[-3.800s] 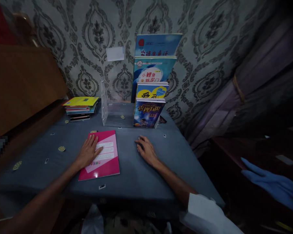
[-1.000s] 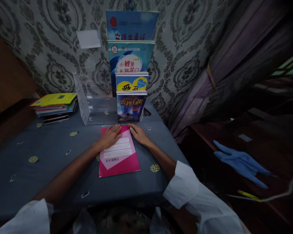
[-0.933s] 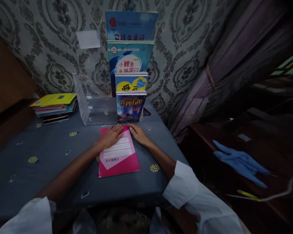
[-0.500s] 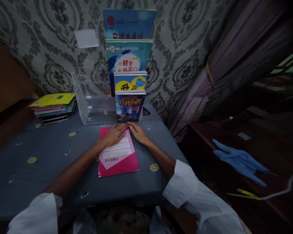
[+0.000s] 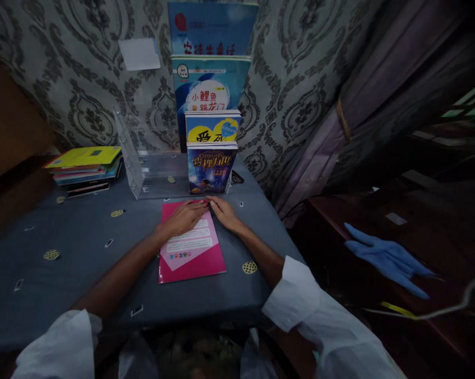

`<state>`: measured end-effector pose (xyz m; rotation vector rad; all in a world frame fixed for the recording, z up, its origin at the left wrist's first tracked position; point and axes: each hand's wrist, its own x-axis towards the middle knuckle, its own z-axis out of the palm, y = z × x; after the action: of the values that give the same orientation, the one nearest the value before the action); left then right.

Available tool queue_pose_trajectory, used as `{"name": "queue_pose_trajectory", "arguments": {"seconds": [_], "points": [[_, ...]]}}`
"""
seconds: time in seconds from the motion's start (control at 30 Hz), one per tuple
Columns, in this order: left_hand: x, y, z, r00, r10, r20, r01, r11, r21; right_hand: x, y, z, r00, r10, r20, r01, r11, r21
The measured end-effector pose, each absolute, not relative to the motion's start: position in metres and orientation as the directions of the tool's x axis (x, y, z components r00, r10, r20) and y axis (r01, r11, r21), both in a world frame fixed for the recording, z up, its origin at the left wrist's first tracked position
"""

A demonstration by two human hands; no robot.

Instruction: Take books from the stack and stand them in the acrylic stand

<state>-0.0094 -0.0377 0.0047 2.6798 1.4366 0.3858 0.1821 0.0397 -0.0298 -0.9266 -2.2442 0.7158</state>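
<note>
A pink book (image 5: pixel 193 264) lies flat on the table, its printed side up. My left hand (image 5: pixel 187 217) rests flat across its far part, fingers extended toward the far right corner. My right hand (image 5: pixel 223 213) touches that corner and the book's right edge, fingers stretched out; neither hand grips it. Just beyond my hands, a clear stepped rack (image 5: pixel 162 189) stands with books in its right part: a dark blue book (image 5: pixel 211 171) in front, then a blue and yellow book (image 5: pixel 212 128), a teal book (image 5: pixel 211 79) and a tall blue book (image 5: pixel 213 26).
Several stacked books (image 5: pixel 85 163) lie at the back left. Dark glasses (image 5: pixel 237 178) sit right of the rack. A white card (image 5: pixel 139 54) shows near the patterned wall. Blue gloves (image 5: pixel 385 258) and a cable lie on a dark surface at the right.
The view has tilted slightly, so the rack and books appear a little higher. My left hand has slid slightly rightward over the pink book; my right hand has hardly moved.
</note>
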Motion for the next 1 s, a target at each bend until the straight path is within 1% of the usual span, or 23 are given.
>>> {"name": "queue_pose_trajectory", "arguments": {"seconds": [0.17,0.37,0.5,0.63,0.83,1.0], "points": [[-0.008,-0.043,0.006,0.554,0.811,0.187,0.787,-0.584,0.201,0.183,0.039,-0.029,-0.586,0.744,0.321,0.439,0.624,-0.646],[-0.003,-0.056,0.012,0.589,0.795,0.141,0.769,-0.606,0.205,0.184,0.037,-0.029,-0.582,0.747,0.321,0.443,0.622,-0.646],[0.003,-0.071,0.014,0.620,0.776,0.116,0.742,-0.628,0.233,0.183,0.035,-0.027,-0.573,0.749,0.332,0.424,0.618,-0.662],[0.009,-0.089,0.016,0.669,0.737,0.100,0.702,-0.670,0.241,0.183,0.032,-0.024,-0.576,0.751,0.323,0.416,0.610,-0.674],[0.019,-0.123,0.027,0.742,0.666,0.077,0.615,-0.722,0.318,0.184,0.031,-0.021,-0.585,0.744,0.321,0.422,0.618,-0.664],[0.027,-0.142,0.028,0.798,0.600,0.066,0.549,-0.767,0.334,0.185,0.030,-0.023,-0.587,0.734,0.342,0.394,0.628,-0.671]]}}
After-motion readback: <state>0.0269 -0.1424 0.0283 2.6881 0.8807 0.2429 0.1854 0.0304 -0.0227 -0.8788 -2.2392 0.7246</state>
